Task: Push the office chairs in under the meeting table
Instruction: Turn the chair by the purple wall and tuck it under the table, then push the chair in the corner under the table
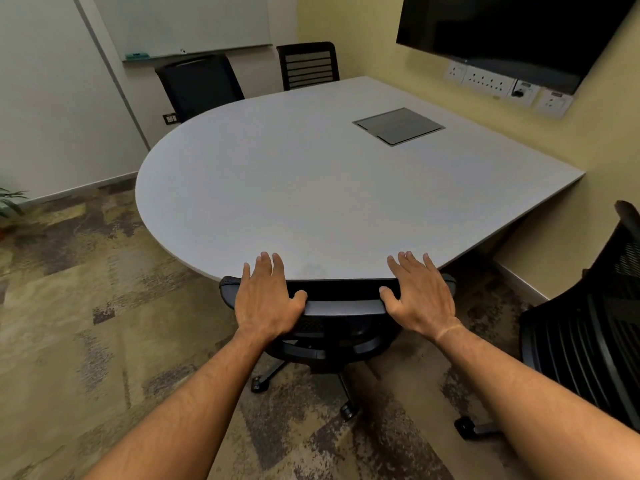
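A black office chair stands right in front of me, its backrest top touching the near rim of the grey meeting table. My left hand lies on the left part of the backrest top, fingers spread and reaching over the table edge. My right hand rests on the right part the same way. The chair's seat is hidden under the table; its wheeled base shows below. Two more black chairs stand at the table's far side. Another black chair stands away from the table at the right.
A cable hatch is set into the tabletop. A dark screen and wall sockets are on the yellow wall at the right. A whiteboard hangs on the far wall. Patterned carpet covers the floor; a plant stands at left.
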Tool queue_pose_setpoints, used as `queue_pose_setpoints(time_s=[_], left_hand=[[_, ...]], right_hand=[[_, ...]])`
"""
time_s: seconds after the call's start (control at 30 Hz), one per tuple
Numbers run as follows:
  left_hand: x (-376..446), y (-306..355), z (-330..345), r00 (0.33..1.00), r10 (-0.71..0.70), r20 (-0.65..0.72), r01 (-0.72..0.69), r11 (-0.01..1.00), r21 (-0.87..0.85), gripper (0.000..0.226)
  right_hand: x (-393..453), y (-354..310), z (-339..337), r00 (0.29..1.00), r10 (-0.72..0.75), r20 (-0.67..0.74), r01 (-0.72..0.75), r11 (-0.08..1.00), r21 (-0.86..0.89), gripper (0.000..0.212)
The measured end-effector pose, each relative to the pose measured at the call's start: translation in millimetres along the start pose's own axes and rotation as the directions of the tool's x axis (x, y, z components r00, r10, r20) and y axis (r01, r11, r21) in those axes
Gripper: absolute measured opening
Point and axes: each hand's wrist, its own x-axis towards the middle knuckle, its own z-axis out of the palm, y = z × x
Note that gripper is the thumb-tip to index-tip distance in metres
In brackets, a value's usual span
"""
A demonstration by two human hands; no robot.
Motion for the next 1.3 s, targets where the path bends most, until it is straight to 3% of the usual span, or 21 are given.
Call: queue_pose_setpoints(time_s=[0.37, 0.67, 1.03, 1.3], left_hand=[[6.4, 18.6, 3.5, 0.999, 0.003, -0.047, -0.005, 0.999, -0.045, 0.089], [-3.1, 20.3, -5.1, 0.998, 0.030, 0.059, -0.026, 0.998, -0.062, 0.089], [29.3, 143.9, -15.8, 0.960, 0.280, -0.013, -0.278, 0.947, -0.160, 0.083], [69.1, 257.8, -3.6, 0.849, 0.529, 0.000, -0.519, 0.832, -0.196, 0.086]], right_hand=[[12.6, 25.9, -1.5, 0.997, -0.059, -0.045, 0.062, 0.996, 0.057, 0.078], [-9.2, 38.7, -11.6, 0.994, -0.042, -0.100, 0.069, 0.957, 0.280, 0.084], [-34.6, 137.9, -50.8, 0.942, 0.261, -0.210, -0.248, 0.965, 0.089, 0.085], [-60.4, 226.1, -71.4, 0.829, 0.496, -0.258, -0.516, 0.857, -0.010, 0.087]])
